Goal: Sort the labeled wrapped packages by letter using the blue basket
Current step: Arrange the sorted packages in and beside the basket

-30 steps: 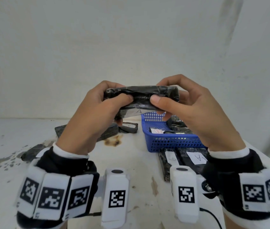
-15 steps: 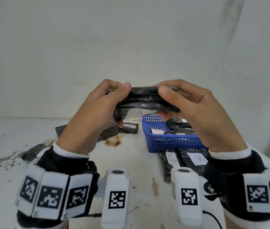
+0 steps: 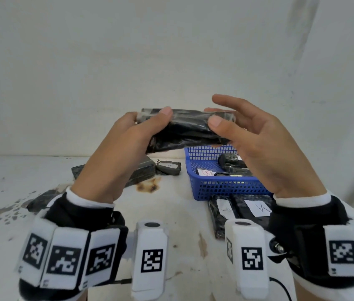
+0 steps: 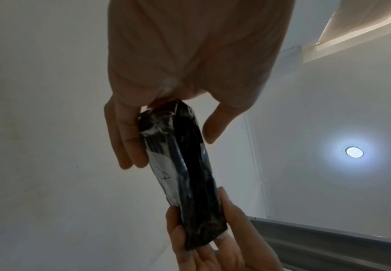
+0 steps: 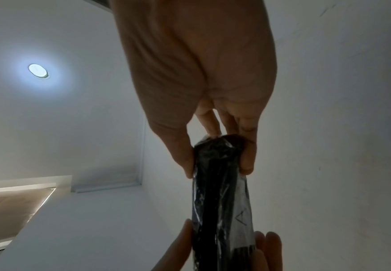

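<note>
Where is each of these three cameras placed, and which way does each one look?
Head: worn on the head, looking forward and down at the table, blue basket, both hands and wrist bands.
Left wrist: on the left wrist, looking up along the left hand towards the ceiling.
Right wrist: on the right wrist, looking up along the right hand.
Shared: all three show the black package held at both ends; both wrist views show the ceiling lamp.

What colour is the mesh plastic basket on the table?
Blue; the mesh plastic basket shows best in the head view.
</note>
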Tool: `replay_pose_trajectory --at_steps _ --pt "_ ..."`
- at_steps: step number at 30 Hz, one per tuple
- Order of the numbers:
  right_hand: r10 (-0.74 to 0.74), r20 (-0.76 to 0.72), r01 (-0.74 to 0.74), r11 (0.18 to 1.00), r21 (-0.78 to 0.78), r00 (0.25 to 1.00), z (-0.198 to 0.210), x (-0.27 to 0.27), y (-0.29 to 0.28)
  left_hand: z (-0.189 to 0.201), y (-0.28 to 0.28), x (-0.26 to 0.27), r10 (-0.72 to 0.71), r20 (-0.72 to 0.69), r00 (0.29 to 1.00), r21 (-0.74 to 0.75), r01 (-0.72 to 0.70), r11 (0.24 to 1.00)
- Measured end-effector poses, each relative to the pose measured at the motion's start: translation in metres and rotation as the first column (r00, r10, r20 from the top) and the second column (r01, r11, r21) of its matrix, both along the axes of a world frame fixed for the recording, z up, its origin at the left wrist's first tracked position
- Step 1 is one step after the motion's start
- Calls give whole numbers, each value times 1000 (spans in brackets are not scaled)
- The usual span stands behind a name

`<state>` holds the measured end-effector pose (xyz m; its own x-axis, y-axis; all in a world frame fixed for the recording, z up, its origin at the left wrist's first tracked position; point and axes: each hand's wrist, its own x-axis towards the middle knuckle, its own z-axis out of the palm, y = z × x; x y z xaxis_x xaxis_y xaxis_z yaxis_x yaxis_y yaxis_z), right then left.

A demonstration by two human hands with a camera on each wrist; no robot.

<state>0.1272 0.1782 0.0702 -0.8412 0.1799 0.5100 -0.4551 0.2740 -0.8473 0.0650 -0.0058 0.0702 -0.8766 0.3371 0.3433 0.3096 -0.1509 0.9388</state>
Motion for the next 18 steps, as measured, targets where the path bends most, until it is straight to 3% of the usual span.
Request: replay_pose_trajectory --at_steps 8,18 --pt "23 38 -25 998 61 999 -1 2 -1 1 -2 3 -50 -11 999 72 51 996" --pt "-55 -16 56 998 39 998 -4 -3 0 1 1 9 -52 -41 998 -39 50 998"
